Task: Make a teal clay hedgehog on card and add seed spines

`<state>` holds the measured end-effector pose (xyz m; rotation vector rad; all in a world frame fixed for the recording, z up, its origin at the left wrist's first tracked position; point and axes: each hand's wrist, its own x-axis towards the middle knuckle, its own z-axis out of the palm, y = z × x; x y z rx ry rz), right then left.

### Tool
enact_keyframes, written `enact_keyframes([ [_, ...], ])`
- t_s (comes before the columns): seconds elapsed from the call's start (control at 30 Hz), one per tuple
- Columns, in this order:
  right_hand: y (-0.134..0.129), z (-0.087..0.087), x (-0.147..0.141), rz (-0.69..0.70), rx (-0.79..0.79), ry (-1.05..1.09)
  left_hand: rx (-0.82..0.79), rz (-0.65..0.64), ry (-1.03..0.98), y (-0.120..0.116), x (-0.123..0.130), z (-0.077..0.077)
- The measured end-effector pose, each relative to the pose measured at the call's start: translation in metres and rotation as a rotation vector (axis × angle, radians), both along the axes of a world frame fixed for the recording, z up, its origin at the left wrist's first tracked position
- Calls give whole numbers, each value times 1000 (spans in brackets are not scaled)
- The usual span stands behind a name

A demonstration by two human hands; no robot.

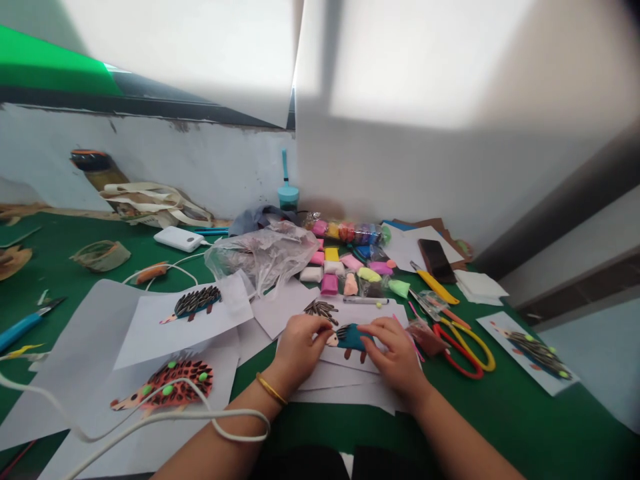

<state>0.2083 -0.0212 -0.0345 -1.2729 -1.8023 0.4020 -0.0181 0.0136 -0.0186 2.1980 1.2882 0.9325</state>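
Observation:
A small hedgehog picture with a blue clay body, a pale face, brown legs and a few dark seeds lies on white paper between my hands. My left hand is over its face side, thumb and fingertips pinched together; whatever they hold is too small to make out. At the rear end of the body, my right hand rests with thumb and fingers apart, touching the edge of the blue clay. Just beyond my left hand sits a pile of dark striped seeds. A pen lies behind the picture.
Several clay packets and a crumpled plastic bag lie behind. To the right are scissors, a yellow cutter and a phone. Finished-looking hedgehog pictures lie left, with a white cable looping near my left forearm.

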Motion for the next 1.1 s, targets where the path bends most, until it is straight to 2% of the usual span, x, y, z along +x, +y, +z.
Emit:
enact_keyframes([
  [0.13,-5,1,-11,89,52,-64,-7,-127,-94,-13,11,2],
  [0.37,-6,3,-15,129,-34,71,-64,-168,-74,-17,14,6],
  [0.47,-4,3,-16,97,-69,62,-43,-116,21,-14,11,2],
  [0.6,-2,1,-16,28,-67,-85,-4,12,216,-10,7,-3],
  [0.73,-1,2,-17,4,-44,-210,-17,-1,318,-11,6,-7],
  [1.1,0,2,-19,-29,-24,-326,-11,-19,353,-13,8,-12],
])
